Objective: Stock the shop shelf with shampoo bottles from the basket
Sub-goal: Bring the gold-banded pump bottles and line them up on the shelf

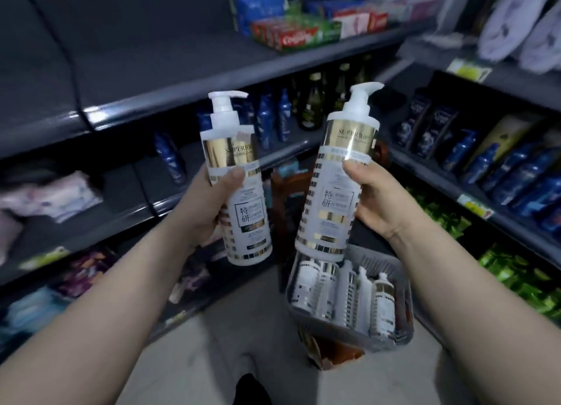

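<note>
While more pump bottles lie in the grey basket below, my left hand curls round one white-and-gold shampoo bottle and my right hand grips a second bottle, both held upright and apart, before the dark shelf.

Toothpaste boxes are stacked at 12 o'clock; blue bottles are ranged at 3 o'clock; green packets are piled at 4 o'clock.
</note>
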Demonstrator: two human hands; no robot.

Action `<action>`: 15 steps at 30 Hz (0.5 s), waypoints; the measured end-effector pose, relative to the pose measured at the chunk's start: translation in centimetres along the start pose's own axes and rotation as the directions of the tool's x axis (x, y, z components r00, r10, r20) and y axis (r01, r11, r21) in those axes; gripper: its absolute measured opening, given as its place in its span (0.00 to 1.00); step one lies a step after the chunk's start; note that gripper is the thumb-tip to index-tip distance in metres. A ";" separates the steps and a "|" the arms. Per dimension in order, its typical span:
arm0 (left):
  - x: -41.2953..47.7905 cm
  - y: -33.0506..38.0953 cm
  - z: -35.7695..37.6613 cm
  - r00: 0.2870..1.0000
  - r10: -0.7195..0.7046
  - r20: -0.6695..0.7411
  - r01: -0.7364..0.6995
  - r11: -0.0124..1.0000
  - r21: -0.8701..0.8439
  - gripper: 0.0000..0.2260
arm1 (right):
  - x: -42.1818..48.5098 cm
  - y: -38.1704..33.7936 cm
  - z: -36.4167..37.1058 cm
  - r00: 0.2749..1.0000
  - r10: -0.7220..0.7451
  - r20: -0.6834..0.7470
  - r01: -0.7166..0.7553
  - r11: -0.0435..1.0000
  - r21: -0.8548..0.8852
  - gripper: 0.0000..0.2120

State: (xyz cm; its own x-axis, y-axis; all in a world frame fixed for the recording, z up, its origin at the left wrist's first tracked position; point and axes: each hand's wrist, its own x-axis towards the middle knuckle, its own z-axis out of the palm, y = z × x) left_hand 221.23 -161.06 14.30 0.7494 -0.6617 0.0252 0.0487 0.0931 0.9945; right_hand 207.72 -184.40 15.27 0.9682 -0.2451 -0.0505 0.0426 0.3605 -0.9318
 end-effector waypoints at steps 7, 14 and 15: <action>-4.5 5.5 -7.5 0.977 0.107 -0.184 -0.098 0.993 0.060 0.24 | 3.1 -2.4 10.3 0.991 -0.076 0.115 0.093 0.983 -0.160 0.23; -8.9 10.1 -16.7 0.895 0.230 -0.382 -0.175 0.969 0.173 0.22 | 8.1 -2.5 22.1 0.957 -0.168 0.237 0.233 0.932 -0.278 0.17; -9.5 10.7 -18.3 0.882 0.239 -0.407 -0.171 0.965 0.197 0.21 | 8.9 -2.4 23.9 0.949 -0.176 0.260 0.248 0.929 -0.275 0.19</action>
State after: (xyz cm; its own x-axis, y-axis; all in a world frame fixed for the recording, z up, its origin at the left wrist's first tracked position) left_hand 226.73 -140.12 22.84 0.9410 -0.2584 0.2184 -0.2110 0.0562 0.9759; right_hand 222.18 -165.92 25.67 0.9757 -0.0625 0.2098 0.2118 0.0266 -0.9770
